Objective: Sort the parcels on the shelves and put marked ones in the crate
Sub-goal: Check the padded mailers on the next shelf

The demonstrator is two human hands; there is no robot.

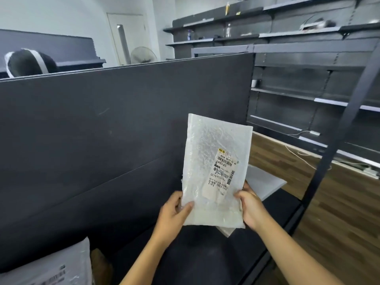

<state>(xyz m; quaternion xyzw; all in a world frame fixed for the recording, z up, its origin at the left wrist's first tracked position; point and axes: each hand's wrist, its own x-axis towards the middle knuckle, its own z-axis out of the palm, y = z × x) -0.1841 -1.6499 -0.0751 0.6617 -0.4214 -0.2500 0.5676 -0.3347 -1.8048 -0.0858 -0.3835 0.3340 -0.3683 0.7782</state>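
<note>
Bubble mailer [213, 167] stood upright, long axis vertical, label facing me. Left hand [174, 212] and right hand [249, 208] both pinched bottom corners, equally near. No crate visible.

Indoor light, even and cool, moderately bright; no lamp in view. White wall [51, 15] at top left is the brightest area, near washed out. Matte dark panel [102, 130] soaks up light, faint grey sheen only. Bubble-wrap parcel [216, 145] carries small glints across its film; on its label [225, 171] large print readable, small print soft. Shadows weak and diffuse. Wide-angle bowing: back shelves [298, 33] slope, upright post [349, 112] leans hard at right edge. Wrapped parcel [51, 268] at bottom left blurred.
</note>
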